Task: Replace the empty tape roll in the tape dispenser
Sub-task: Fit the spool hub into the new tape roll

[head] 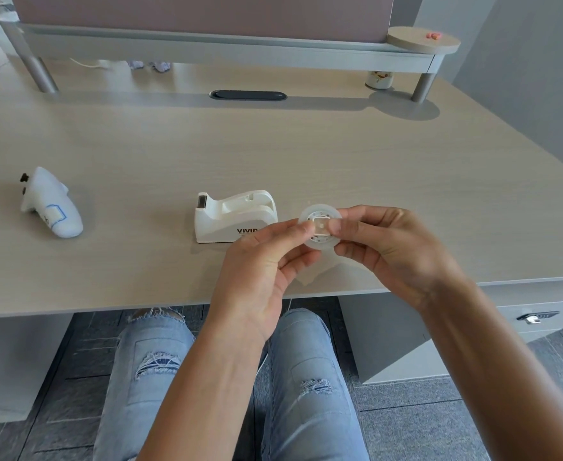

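Note:
A white tape dispenser (235, 216) stands on the light wooden desk (273, 154), its roll cradle bare and its cutter at the left end. Just right of it, above the desk's front part, both hands hold a clear tape roll (320, 228) with a white hub in its middle. My left hand (260, 271) pinches the roll's left side with thumb and fingers. My right hand (393, 247) grips the right side, its thumb pressed on the hub. The lower edge of the roll is partly hidden by my fingers.
A white controller (52, 202) lies at the desk's left. A raised grey shelf (227, 51) on legs runs along the back, with a small jar (379, 79) beneath its right end. A dark cable slot (247, 94) sits in the desk. A drawer lock (536, 317) is at lower right.

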A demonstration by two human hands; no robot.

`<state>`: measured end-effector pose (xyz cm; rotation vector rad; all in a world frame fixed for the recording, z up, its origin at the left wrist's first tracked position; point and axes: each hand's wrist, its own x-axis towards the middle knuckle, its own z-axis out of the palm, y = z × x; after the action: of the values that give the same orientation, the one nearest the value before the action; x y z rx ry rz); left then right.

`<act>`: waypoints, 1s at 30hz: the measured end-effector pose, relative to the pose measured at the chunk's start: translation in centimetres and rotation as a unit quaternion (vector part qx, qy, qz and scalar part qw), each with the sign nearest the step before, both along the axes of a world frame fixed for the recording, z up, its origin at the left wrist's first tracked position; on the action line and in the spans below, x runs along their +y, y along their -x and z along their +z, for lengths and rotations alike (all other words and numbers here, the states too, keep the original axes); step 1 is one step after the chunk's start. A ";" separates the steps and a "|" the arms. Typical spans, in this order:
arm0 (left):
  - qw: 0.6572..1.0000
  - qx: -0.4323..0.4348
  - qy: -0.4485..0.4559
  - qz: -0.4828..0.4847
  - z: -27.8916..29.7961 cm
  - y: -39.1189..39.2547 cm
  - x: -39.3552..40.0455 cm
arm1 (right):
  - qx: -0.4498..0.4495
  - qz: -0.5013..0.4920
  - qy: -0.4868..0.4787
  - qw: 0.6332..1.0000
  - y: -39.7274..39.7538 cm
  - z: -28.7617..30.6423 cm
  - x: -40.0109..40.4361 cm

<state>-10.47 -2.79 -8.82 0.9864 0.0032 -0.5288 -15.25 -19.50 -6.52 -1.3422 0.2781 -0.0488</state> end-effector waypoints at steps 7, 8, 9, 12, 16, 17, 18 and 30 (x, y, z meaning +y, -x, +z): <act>0.998 -0.021 -0.029 0.054 0.2 0.5 -0.8 | -0.018 -0.015 0.057 0.998 -0.1 -0.5 0.3; 0.996 -0.027 -0.037 0.071 0.2 0.5 -0.9 | -0.032 -0.035 0.103 0.994 0.0 -0.6 0.4; 0.994 -0.035 -0.048 0.087 0.2 0.4 -1.0 | -0.057 -0.063 0.164 0.983 0.1 -0.8 0.5; 0.989 -0.051 -0.076 0.117 0.0 0.4 -1.0 | -0.193 -0.101 0.353 0.910 0.8 -1.2 0.4; 0.987 -0.041 -0.102 0.121 -0.1 0.5 -0.7 | -0.298 -0.033 0.497 0.814 1.2 -2.0 -0.1; 0.987 -0.037 -0.101 0.123 -0.2 0.6 -0.7 | -0.302 -0.035 0.517 0.800 1.1 -2.2 -0.1; 0.987 -0.034 -0.097 0.122 -0.1 0.6 -0.6 | -0.307 -0.042 0.531 0.789 1.0 -2.3 -0.1; 0.921 -0.268 -0.236 0.154 0.9 -0.4 2.2 | -0.171 -0.082 0.170 0.967 -0.6 -0.7 1.8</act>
<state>-10.10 -0.62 -7.93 1.5503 -0.2098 0.0557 -14.60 -17.70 -7.19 -1.6187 0.0869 -0.4816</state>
